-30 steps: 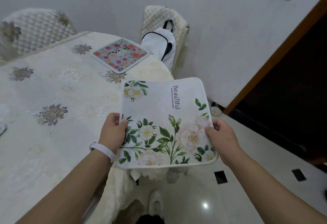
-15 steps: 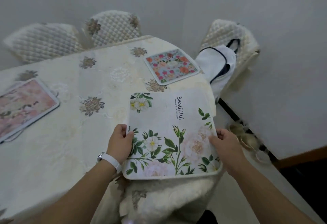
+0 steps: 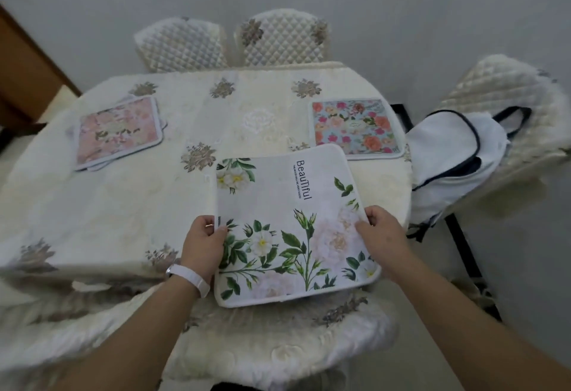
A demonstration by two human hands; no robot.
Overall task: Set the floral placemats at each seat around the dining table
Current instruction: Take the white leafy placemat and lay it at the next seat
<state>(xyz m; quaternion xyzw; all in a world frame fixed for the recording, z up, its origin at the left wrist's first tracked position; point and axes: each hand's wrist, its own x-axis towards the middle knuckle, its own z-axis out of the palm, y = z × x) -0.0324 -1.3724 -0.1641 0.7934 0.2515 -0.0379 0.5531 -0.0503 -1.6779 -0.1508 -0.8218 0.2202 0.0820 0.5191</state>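
I hold a white placemat (image 3: pixel 278 205) printed with green leaves, white flowers and the word "Beautiful" over the near edge of the dining table (image 3: pixel 129 211). My left hand (image 3: pixel 204 243) grips its left edge and my right hand (image 3: pixel 378 234) grips its right edge. Whether it rests flat on the cloth I cannot tell. A blue placemat with red and pink roses (image 3: pixel 353 127) lies flat at the right side. On the left lies a pink floral placemat (image 3: pixel 117 129), with another mat's edges showing under it.
The table wears a cream embroidered cloth. Two quilted chairs (image 3: pixel 281 39) stand at the far side by the wall. A chair on the right (image 3: pixel 500 97) carries a white backpack (image 3: pixel 454 155). A fluffy seat cushion (image 3: pixel 278 344) is right below my arms.
My view has swung left, from the table's right end to face it squarely. The white placemat, still in both hands, now sits over the near edge; the pink mats on the left came into view.
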